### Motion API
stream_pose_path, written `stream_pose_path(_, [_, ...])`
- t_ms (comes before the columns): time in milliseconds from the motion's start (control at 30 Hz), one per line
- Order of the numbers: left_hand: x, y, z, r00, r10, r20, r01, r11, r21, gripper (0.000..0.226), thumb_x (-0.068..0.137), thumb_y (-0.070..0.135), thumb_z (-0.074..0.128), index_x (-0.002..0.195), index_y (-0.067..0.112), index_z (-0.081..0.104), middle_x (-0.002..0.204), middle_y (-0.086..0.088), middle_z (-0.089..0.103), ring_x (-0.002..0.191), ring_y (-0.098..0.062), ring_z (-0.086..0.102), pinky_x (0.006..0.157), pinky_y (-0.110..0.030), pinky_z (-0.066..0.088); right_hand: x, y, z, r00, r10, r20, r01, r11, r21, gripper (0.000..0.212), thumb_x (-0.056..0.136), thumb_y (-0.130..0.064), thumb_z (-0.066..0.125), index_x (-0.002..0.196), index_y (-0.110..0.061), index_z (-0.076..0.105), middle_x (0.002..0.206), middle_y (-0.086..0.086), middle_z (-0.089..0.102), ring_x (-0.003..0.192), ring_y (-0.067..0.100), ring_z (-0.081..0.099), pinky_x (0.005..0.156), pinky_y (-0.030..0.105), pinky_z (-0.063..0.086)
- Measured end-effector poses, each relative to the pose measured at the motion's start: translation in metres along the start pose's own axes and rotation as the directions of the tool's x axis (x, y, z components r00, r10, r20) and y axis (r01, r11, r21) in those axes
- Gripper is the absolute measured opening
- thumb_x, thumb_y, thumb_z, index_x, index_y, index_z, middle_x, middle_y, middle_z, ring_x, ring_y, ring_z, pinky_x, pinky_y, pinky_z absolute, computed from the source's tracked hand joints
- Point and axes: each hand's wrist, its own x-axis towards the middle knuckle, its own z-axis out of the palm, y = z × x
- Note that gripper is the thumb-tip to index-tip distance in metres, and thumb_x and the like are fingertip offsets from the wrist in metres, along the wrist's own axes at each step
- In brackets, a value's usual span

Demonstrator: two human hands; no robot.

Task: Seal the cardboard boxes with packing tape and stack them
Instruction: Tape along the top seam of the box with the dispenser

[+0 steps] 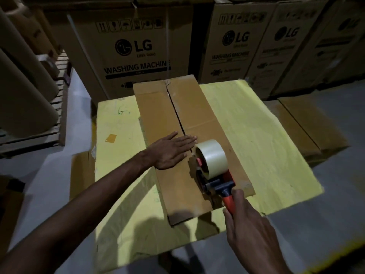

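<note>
Dimly lit — yellow sheet (pixel 256 135) under box (pixel 158 107); left hand (pixel 169 153) flat, right hand (pixel 250 230) gripping dispenser (pixel 212 161) (LG cartons (pixel 134 46) behind).

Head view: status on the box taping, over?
Left hand flat on box, fingers straight. Right hand grips tape dispenser at box's near end. Seam ahead open; left fingers lie across it.

Yellow sheet (pixel 256 135), washing-machine cartons (pixel 134 48)

The far left carton (pixel 134 56) is showing "LG", "Life's Good", "WASHING MACHIN"; the far middle carton (pixel 233 56) is showing "LG", "WASHING MACHINE"
</note>
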Motion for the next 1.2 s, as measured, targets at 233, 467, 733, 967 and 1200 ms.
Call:
stream_pose_path(233, [-0.01,0.022,-0.006,0.999,-0.039,0.034,0.038,0.998,0.047,0.066,0.11,0.056,0.012,0.166,0.027,-0.009,0.173,0.007,-0.01,0.158,-0.007,-0.013,0.128,-0.05,-0.003,-0.046,0.011,0.006,0.999,-0.007,-0.054,0.01,0.999,0.047,0.045,0.104,-0.049,0.038,0.14,-0.032,0.016,0.113,-0.009,0.059,0.093,0.02,0.067,0.069,0.036,0.046])
stream_pose_path(467, [-0.037,0.102,0.015,0.994,0.104,0.019,-0.104,0.995,-0.007,0.09,0.093,0.069,0.029,0.166,0.019,0.015,0.172,-0.007,0.018,0.16,-0.02,0.007,0.128,-0.056,-0.002,-0.047,0.007,-0.001,0.998,-0.013,-0.066,0.018,0.997,0.081,0.037,0.107,-0.043,0.04,0.135,-0.028,0.021,0.119,-0.006,0.059,0.098,0.021,0.064,0.071,0.035,0.042])
stream_pose_path(733, [-0.042,0.135,0.026,0.998,-0.025,0.052,0.024,1.0,0.014,0.131,0.072,0.095,0.053,0.166,0.024,-0.005,0.174,0.0,-0.002,0.16,-0.017,-0.002,0.126,-0.058,-0.012,-0.04,0.006,-0.007,0.998,-0.014,-0.065,0.018,0.998,0.059,0.037,0.106,-0.039,0.043,0.132,-0.025,0.021,0.113,-0.001,0.062,0.09,0.023,0.06,0.071,0.035,0.041])
stream_pose_path(967, [-0.035,0.13,0.029,0.999,-0.04,0.007,0.04,0.998,0.039,0.121,0.077,0.091,0.05,0.166,0.025,0.003,0.174,0.0,0.008,0.16,-0.02,0.008,0.125,-0.063,0.001,-0.038,0.013,-0.006,0.999,-0.011,-0.043,0.014,0.997,0.071,0.036,0.107,-0.036,0.043,0.133,-0.027,0.02,0.113,0.0,0.06,0.084,0.022,0.053,0.071,0.036,0.04])
stream_pose_path(1200, [-0.037,0.129,0.028,0.999,-0.054,-0.005,0.054,0.998,0.024,0.119,0.077,0.09,0.048,0.166,0.022,0.007,0.174,-0.004,0.008,0.16,-0.019,0.004,0.127,-0.061,0.0,-0.066,0.027,-0.006,1.0,0.001,-0.025,0.0,0.998,0.064,0.043,0.107,-0.04,0.04,0.139,-0.03,0.013,0.11,-0.006,0.057,0.082,0.018,0.046,0.071,0.036,0.041])
